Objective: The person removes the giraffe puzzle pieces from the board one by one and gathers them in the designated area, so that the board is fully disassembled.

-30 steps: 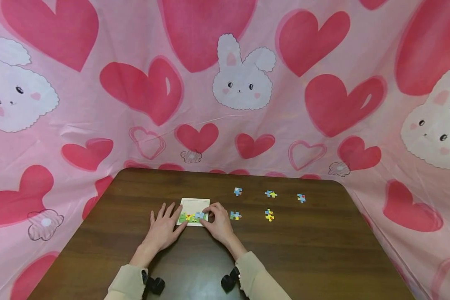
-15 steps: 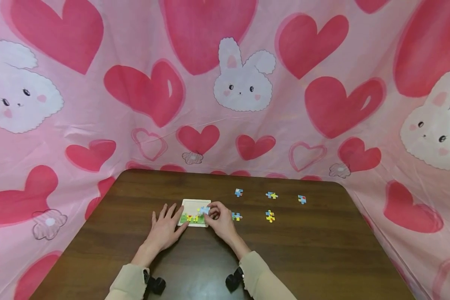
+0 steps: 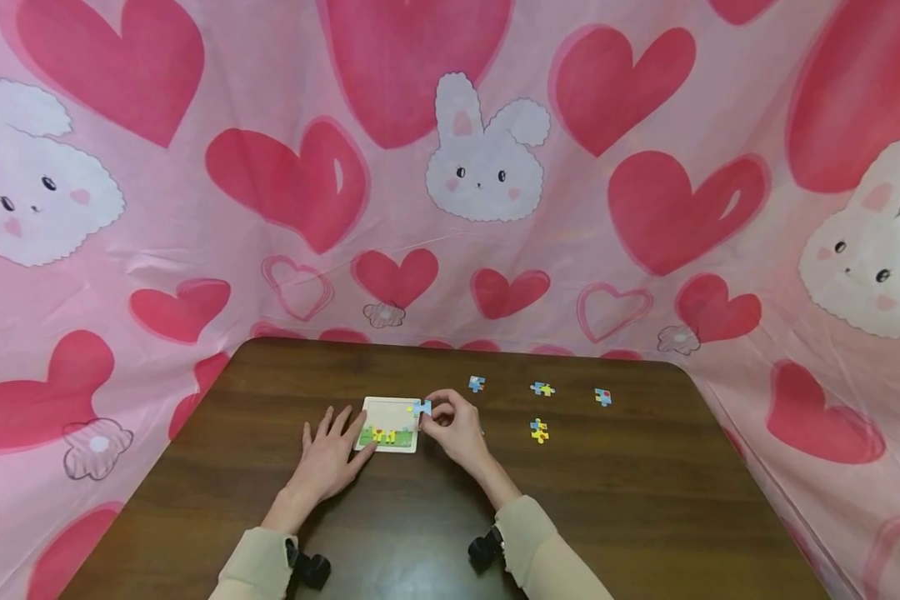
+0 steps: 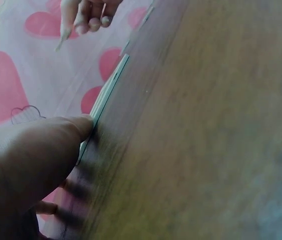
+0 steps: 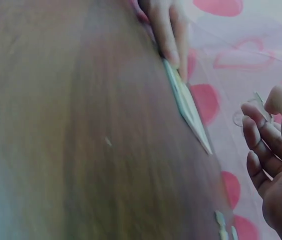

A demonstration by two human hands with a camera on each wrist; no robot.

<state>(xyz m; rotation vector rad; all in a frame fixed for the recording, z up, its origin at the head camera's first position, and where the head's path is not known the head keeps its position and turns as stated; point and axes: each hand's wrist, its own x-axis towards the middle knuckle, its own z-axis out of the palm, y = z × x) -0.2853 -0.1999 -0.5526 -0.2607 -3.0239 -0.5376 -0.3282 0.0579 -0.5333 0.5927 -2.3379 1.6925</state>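
A small white puzzle tray (image 3: 387,414) lies on the table, its lower strip filled with green, yellow and red puzzle pieces (image 3: 384,437). My left hand (image 3: 328,458) rests with spread fingers at the tray's left side, the thumb at its near edge. Between thumb and fingertips, my right hand (image 3: 456,429) pinches a blue and yellow puzzle piece (image 3: 422,407) over the tray's right rim. The right wrist view has this piece (image 5: 264,107) raised above table level, tilted nearly edge-on. Seen from the left wrist, the tray (image 4: 108,95) is edge-on beside my thumb (image 4: 56,140).
Loose puzzle pieces lie to the right on the dark wooden table (image 3: 630,500): a blue and white one (image 3: 477,383), two yellow-blue ones (image 3: 542,389) and a blue one with red (image 3: 603,397). Another is mostly hidden behind my right hand. A pink heart-print cloth (image 3: 495,250) hangs behind.
My right hand has lifted the blue and yellow puzzle piece from the tray's lower right and carried it up and rightward. The left hand stays put at the tray.
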